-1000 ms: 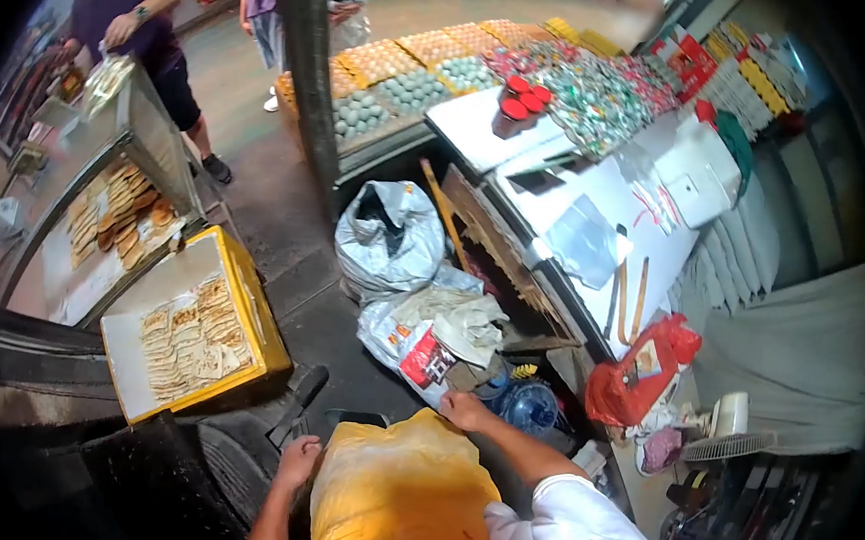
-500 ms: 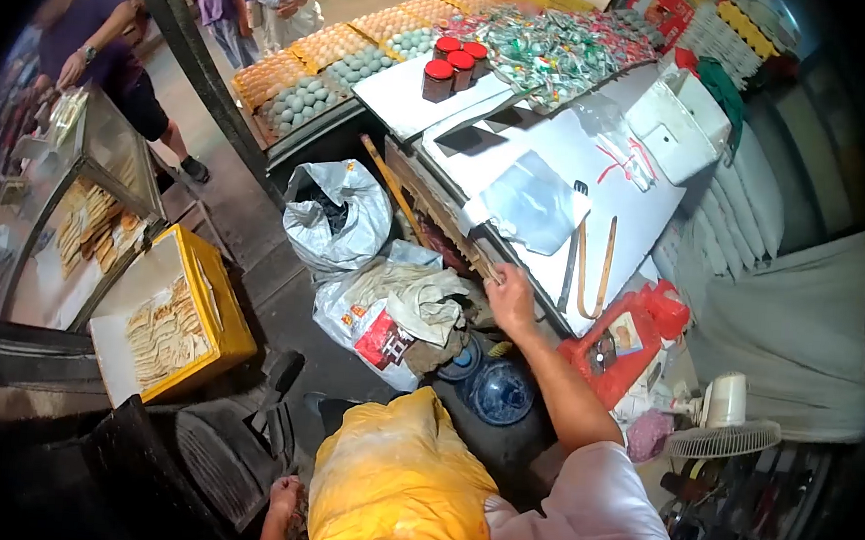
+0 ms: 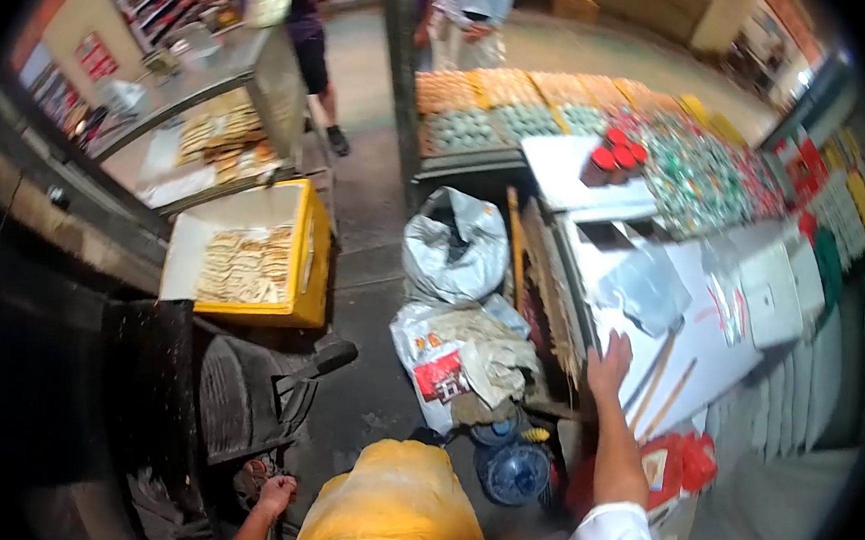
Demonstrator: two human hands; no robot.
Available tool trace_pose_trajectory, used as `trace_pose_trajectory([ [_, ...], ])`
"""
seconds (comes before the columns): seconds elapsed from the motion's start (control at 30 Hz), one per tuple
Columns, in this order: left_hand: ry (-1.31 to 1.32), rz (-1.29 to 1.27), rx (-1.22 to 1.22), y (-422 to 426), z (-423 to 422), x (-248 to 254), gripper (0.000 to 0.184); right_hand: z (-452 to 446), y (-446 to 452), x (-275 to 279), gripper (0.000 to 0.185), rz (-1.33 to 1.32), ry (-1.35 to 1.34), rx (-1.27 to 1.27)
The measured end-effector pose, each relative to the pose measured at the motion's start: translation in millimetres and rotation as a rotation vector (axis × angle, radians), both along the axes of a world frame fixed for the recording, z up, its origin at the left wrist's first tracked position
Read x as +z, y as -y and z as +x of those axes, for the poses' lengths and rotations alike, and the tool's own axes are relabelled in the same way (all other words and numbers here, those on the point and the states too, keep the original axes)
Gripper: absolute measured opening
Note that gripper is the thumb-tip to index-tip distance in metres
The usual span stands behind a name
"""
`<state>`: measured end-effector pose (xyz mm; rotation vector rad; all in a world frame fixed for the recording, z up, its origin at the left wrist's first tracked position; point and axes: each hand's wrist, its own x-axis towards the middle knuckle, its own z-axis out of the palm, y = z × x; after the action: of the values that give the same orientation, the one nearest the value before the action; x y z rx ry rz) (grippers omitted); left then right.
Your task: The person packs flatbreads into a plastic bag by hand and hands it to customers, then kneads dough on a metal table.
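My right hand [image 3: 610, 365] rests on the near left edge of the white table [image 3: 701, 374], just below a clear plastic bag [image 3: 644, 287] and left of two wooden-handled tools [image 3: 653, 383]. Its fingers point forward, but a grip cannot be made out. Low at the left, my left hand [image 3: 277, 493] hangs beside the dark chair [image 3: 243, 397] with its fingers curled; whether it holds anything is too small to tell. Between my arms is the yellow apron [image 3: 395, 513].
A yellow-edged box [image 3: 315, 262] of flatbreads stands at the left. Silver sacks [image 3: 454, 246] and a blue water jug [image 3: 514, 473] sit on the floor in the centre. Egg trays [image 3: 494, 104] and red-lidded jars [image 3: 616, 160] lie beyond. Other people stand at the back.
The view has swung left, so the scene has shifted right. My right hand has gone from beside the apron to the table edge and further forward along it. My left hand stays low.
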<state>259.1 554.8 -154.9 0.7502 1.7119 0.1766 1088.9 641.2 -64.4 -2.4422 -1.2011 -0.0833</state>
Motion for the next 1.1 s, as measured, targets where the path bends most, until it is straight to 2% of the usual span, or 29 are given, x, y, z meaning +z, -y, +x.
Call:
trace_pose_trajectory([
  [0.03,-0.042,0.005,-0.155,8,-5,-3,0.013,-12,6,5,0.075,0.035,-0.016,0.044],
  [0.07,0.005,0.040,0.046,-1,35,63,0.013,-19,10,2,0.077,0.007,0.011,0.056],
  [0.17,0.079,0.088,0.158,23,39,49,0.015,-52,6,25,0.079,-0.091,-0.041,-0.038],
  [0.2,0.045,0.077,0.102,26,44,60,0.018,-65,9,25,0.077,-0.087,-0.003,-0.020],
  [0.3,0.049,0.155,0.063,42,48,54,0.022,-113,30,21,0.075,-0.155,0.093,0.108],
  [0.33,0.038,0.133,0.080,43,52,69,0.028,-135,40,13,0.073,-0.191,0.000,0.142],
  [0.37,0.049,0.138,0.102,55,47,64,0.028,-157,51,2,0.070,-0.230,-0.092,0.173],
  [0.43,0.070,0.165,0.134,75,36,44,0.032,-208,71,-4,0.069,-0.551,-0.306,0.258],
  [0.47,0.107,0.146,0.166,91,26,33,0.035,-236,89,-16,0.067,-0.603,-0.492,0.278],
  [0.5,0.115,0.155,0.188,111,16,27,0.035,-247,117,-59,0.060,-0.598,-0.541,0.464],
  [0.57,0.053,0.085,0.170,146,-1,16,0.032,-297,148,-48,0.064,-0.903,-0.808,0.448],
  [0.6,0.061,0.098,0.198,164,-14,10,0.032,-306,175,-76,0.066,-0.918,-0.842,0.500],
  [0.67,-0.064,0.028,-0.114,207,-46,-6,0.028,-327,199,-68,0.067,-1.043,-0.692,0.652],
  [0.7,-0.059,0.033,-0.085,239,-59,-27,0.028,-331,205,-64,0.067,-1.052,-0.670,0.675],
  [0.77,-0.188,0.124,0.128,308,-77,-71,0.023,-332,217,-55,0.065,-1.233,-0.668,0.673],
  [0.87,-0.138,0.055,0.336,374,-93,-86,0.024,-303,212,-62,0.059,-1.312,-0.439,0.696],
  [0.9,-0.078,0.017,0.527,389,-87,-77,0.020,-298,198,-56,0.059,-1.329,-0.401,0.724],
  [0.97,0.053,0.232,0.960,420,-64,-58,0.016,-288,165,-42,0.054,-1.359,-0.124,0.922],
  [1.0,0.116,0.233,1.043,438,-57,-84,0.016,-268,149,-52,0.052,-1.171,-0.108,1.155],
  [1.03,0.177,0.235,1.131,459,-46,-108,0.015,-227,134,-133,0.045,-1.053,0.016,1.278],
  [1.07,0.195,0.193,1.106,470,-27,-95,0.021,-245,105,-107,0.040,-0.998,0.260,1.560],
  [1.1,0.196,0.235,1.196,478,2,-85,0.023,-269,75,-82,0.035,-0.915,0.509,1.847],
])
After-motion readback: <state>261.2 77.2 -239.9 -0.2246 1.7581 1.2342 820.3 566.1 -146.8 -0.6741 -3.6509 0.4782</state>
